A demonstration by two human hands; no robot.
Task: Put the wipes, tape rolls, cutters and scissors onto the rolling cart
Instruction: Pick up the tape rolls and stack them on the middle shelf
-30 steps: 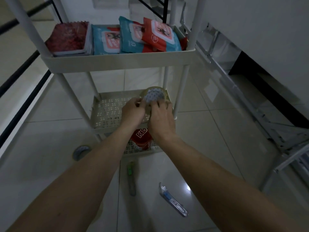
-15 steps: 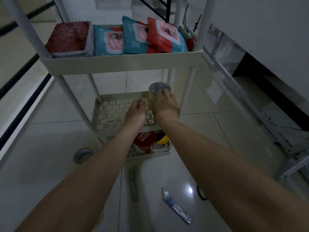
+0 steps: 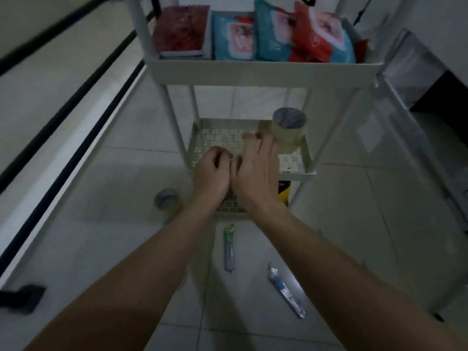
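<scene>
**Two cutters, one tape roll left on floor**

Right hand [image 3: 255, 173] open, fingers spread, empty beside the tape roll [image 3: 288, 129] on the cart's middle shelf [image 3: 307, 158]. Left hand [image 3: 211, 176] loosely curled, empty. Floor tape roll [image 3: 167, 202]: light, rigid; probably best pinched through the core. Cutters [image 3: 228, 248] [image 3: 287, 291]: slim, stiff; grip mid-body.

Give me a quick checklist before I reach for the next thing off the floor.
1. Tape roll resting on middle shelf, right rear corner: ok.
2. Right hand off the roll: cannot tell, fingertips very close.
3. Left hand empty: cannot tell, curled.
4. Second tape roll on floor, left of cart: not ok.
5. Green cutter and blue cutter on floor: not ok.
6. Wipes on top shelf: ok.
</scene>
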